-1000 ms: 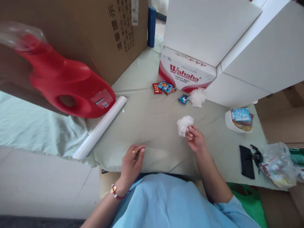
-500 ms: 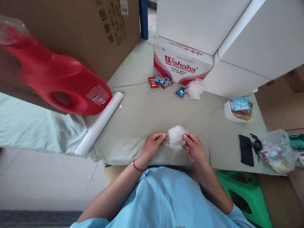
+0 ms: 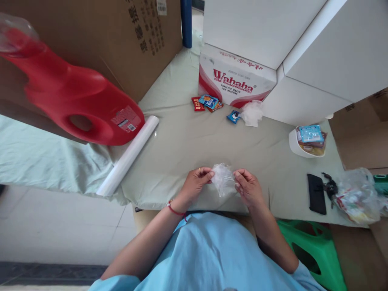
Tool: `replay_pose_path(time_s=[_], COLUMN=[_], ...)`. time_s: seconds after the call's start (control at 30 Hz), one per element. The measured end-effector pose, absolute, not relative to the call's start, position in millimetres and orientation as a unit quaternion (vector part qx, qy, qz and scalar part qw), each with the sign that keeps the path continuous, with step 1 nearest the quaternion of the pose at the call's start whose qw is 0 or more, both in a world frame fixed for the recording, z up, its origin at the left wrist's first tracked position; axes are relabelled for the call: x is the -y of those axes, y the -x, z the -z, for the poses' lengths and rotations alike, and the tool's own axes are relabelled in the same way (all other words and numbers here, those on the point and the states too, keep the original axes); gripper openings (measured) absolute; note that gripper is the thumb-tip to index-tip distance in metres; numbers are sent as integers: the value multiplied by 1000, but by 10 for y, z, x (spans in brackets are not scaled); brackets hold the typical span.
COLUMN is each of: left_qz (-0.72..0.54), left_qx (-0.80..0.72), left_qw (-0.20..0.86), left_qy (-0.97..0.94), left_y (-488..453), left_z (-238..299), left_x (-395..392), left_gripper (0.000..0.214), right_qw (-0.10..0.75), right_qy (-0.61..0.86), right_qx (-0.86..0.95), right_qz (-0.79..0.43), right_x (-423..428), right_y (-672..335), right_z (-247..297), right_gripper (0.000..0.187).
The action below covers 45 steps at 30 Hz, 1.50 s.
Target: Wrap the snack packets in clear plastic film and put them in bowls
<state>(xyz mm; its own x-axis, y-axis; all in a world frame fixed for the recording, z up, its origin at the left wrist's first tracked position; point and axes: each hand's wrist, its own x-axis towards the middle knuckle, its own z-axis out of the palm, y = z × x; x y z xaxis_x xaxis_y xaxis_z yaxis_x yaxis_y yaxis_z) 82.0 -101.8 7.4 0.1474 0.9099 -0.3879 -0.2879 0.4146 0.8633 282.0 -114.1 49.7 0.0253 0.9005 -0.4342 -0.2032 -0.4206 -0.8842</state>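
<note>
Between my hands, above the near edge of the cloth-covered table (image 3: 182,149), is a crumpled piece of clear plastic film (image 3: 222,178). My left hand (image 3: 195,184) pinches its left side between thumb and forefinger. On the other side, my right hand (image 3: 247,186) pinches the film's right edge, which is drawn out in thin creases. Farther back lies a second crumpled clear plastic piece (image 3: 252,113), beside a small blue packet (image 3: 233,117). Several red, blue and orange snack packets (image 3: 207,102) lie left of it, in front of the Wahaba carton (image 3: 238,79).
At left, a big red jug (image 3: 87,103) stands by a white roll (image 3: 129,155) and a brown carton (image 3: 100,36). To the right are a white tub of packets (image 3: 295,145), a black phone (image 3: 316,194) and a plastic bag (image 3: 356,198). A green stool (image 3: 327,250) stands below.
The film has shifted slightly left toward my left hand, which now grips its edge. Its right side is pulled into stretched creases by my right hand. The whole view has shifted slightly.
</note>
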Motion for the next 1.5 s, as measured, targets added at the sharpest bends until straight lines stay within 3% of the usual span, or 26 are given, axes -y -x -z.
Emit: replay_pose_path(time_s=[0.3, 0.4, 0.43, 0.53, 0.63, 0.8, 0.97, 1.17, 1.3, 1.5], left_qz=[-443, -414, -409, -444, -481, -428, -442, -404, -372, -348], left_qx=[-500, -466, -462, -513, -559, -579, -593, -573, -524, -522], left_qw=[660, 670, 664, 588, 518, 507, 422, 300, 298, 298], left_qy=[-345, -404, -422, -440, -432, -474, -525, -647, -706, -720], left_y=[-680, -690, -699, -759, -853, -952, -932, -990, -997, -955], left_z=[-25, -105, -126, -143, -95, -16, -47, -34, 57, 126], left_x=[1114, 1116, 1122, 1168, 1251, 1346, 1384, 1528, 1562, 1522], left_gripper=[36, 32, 32, 44, 66, 63, 55, 83, 88, 91], right_qw=[448, 401, 381, 361, 383, 409, 413, 322, 296, 302], right_qy=[578, 532, 519, 522, 547, 549, 565, 545, 517, 464], right_qx=[394, 456, 475, 494, 468, 448, 440, 467, 463, 465], right_qz=[-556, -590, -599, -595, -579, -575, -563, -617, -656, -691], right_x=[1062, 1060, 1063, 1084, 1103, 1109, 1132, 1164, 1171, 1199], right_y=[-3003, -3002, -2988, -2916, -2846, -2837, -2961, -3083, -3080, -3030], right_z=[-432, -473, -480, -466, -425, -391, -357, -282, -237, -256], right_gripper=[39, 50, 46, 28, 26, 30, 35, 43, 42, 55])
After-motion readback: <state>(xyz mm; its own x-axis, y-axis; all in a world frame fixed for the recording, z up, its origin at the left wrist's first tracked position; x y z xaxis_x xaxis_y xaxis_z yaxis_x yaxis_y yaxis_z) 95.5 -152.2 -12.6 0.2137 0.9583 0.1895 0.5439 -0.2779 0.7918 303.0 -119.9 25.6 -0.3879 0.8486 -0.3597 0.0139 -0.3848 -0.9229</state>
